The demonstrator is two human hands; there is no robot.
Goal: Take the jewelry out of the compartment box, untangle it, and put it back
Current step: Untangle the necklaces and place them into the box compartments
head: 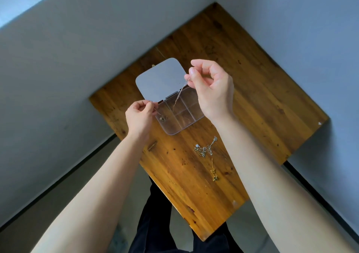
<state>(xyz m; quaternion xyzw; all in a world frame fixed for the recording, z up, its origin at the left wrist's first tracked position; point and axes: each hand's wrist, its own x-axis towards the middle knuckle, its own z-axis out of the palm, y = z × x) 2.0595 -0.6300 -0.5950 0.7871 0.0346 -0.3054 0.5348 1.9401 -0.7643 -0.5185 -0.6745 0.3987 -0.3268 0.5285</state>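
Holding a thin silver chain (179,93) above the clear plastic compartment box (179,116), we have both hands closed on it. Our right hand (212,86), at about one o'clock from the box centre, pinches the upper end between thumb and forefinger. Our left hand (138,115), at nine o'clock, pinches the lower part, where a small dark pendant (162,118) hangs over the left compartment.

We judge the chain very light, limp and slippery, with links fine enough to kink or snap if pulled hard. It takes no shape of its own, so we should hold it close to any knot and tease it apart, not tug from the ends. The pendant gives the only real weight and will swing.

The box's grey lid (160,79) lies open flat toward eleven o'clock. At five o'clock from the box, a tangled heap of silver chains (206,149) rests on the table, with a short gold chain (213,170) just beyond it at six o'clock.

The varnished wooden table (252,89) is smooth and hard, so fine links will slide easily. Pale grey walls (58,68) close in at a corner behind it.
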